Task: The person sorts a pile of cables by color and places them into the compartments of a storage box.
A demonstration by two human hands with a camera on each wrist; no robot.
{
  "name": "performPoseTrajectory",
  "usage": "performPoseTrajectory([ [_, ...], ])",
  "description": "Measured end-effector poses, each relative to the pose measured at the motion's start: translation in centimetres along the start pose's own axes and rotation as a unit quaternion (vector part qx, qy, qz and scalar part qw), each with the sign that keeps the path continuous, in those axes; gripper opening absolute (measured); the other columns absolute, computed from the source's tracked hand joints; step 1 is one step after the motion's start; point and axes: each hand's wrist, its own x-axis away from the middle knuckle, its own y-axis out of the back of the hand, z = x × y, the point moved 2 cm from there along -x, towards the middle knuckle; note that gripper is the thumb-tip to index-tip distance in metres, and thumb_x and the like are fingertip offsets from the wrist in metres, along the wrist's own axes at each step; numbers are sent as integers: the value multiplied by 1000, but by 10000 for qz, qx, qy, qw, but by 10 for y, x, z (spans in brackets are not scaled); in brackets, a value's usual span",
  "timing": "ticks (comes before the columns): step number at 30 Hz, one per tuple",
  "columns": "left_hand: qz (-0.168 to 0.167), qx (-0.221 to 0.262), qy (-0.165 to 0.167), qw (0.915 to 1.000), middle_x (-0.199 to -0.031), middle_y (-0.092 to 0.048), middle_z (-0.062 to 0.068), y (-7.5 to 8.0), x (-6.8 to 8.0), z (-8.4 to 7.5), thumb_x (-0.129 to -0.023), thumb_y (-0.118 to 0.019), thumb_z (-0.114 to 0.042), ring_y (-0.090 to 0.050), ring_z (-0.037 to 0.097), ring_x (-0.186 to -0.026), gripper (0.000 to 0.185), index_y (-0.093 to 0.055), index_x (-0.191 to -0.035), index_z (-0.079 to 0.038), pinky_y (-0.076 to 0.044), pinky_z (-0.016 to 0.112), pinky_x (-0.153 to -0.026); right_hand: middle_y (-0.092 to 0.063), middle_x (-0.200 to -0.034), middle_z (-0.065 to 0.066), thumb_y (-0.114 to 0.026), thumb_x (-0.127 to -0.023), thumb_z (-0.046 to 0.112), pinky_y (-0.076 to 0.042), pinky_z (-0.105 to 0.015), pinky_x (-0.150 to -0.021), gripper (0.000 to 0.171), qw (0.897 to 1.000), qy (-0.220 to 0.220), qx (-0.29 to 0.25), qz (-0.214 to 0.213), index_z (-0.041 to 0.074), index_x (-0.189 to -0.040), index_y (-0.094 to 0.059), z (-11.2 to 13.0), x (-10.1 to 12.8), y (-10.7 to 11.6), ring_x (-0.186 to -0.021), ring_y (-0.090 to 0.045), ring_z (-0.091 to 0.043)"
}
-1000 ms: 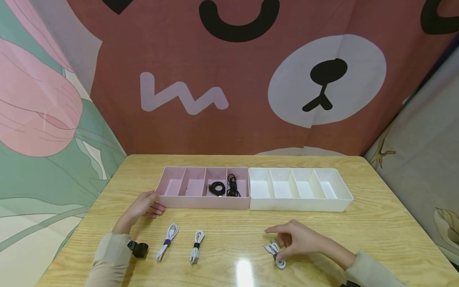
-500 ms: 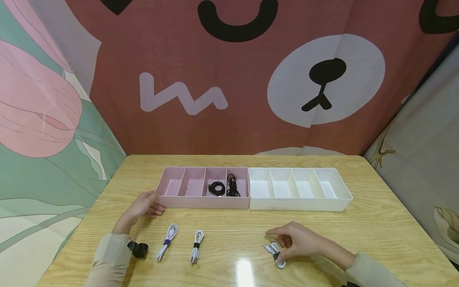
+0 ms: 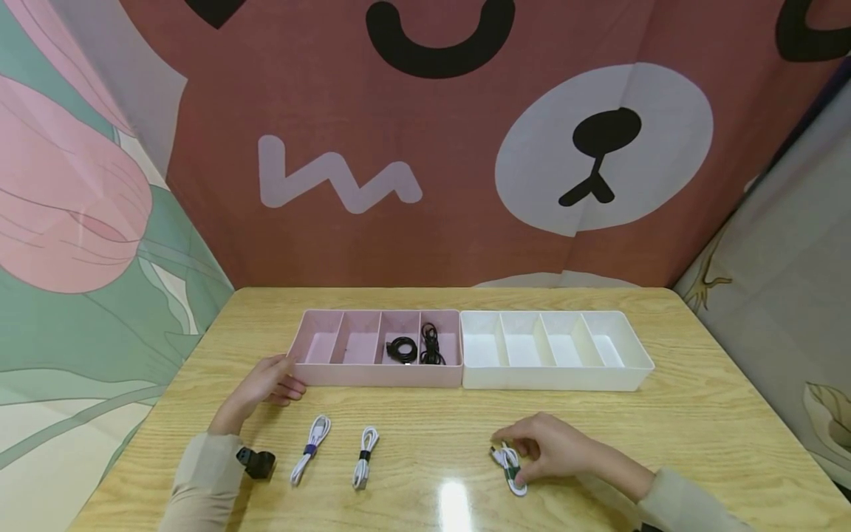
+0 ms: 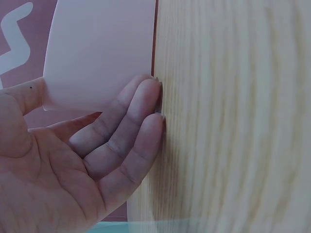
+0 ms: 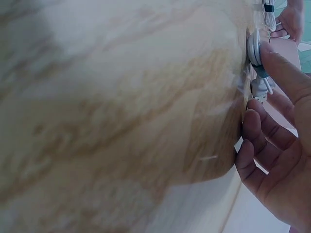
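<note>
At the left end of a pink divided storage box (image 3: 379,375), my left hand (image 3: 266,383) holds the corner. In the left wrist view the thumb meets the box's edge, while the other fingers curve along its wall (image 4: 102,48) with their tips at the tabletop. My right hand (image 3: 548,445) has a white bundled charging cable (image 3: 510,469) between thumb and fingers, low at the table. A green tie wraps that cable; in the right wrist view the thumb presses its loops (image 5: 253,48) and fingertips lie by the plug (image 5: 260,88).
Two more white cables, one with a purple tie (image 3: 309,449) and one with a black tie (image 3: 364,458), lie on the wooden table (image 3: 425,421). Black cables (image 3: 432,346) sit in two pink compartments. A white divided box (image 3: 558,379) adjoins the pink one.
My right fingers have closed in slightly, and the cable under them has turned a little, so its green tie shows more. My left hand stays at the pink box.
</note>
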Motion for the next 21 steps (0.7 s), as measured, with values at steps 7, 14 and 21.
performPoseTrajectory([
  [7,10,0,-40,10000,-81,-65,12,0,0,0,-98,-30,-42,-63,21,-69,60,-39,-123,13,-52,36,-61,-53,-70,9,-76,-70,29,-38,-12,-49,42,9999,83,62,-83,8,-106,-66,-1,1,-1,-59,-42,3],
  [14,-31,-61,-112,9999,-80,-65,12,0,0,1,-98,-30,-42,-63,21,-69,60,-40,-122,13,-52,35,-60,-56,-74,12,-76,-71,24,-38,-12,-47,39,9999,122,-2,-83,6,-104,-66,-2,2,-1,-58,-42,4],
  [21,13,-33,-143,9999,-81,-65,14,0,0,1,-98,-30,-40,-63,23,-69,60,-39,-122,14,-52,37,-60,-53,-66,13,-76,-72,14,-39,-13,-43,34,9995,-115,-286,11,7,-103,-66,1,1,-2,-54,-41,7],
])
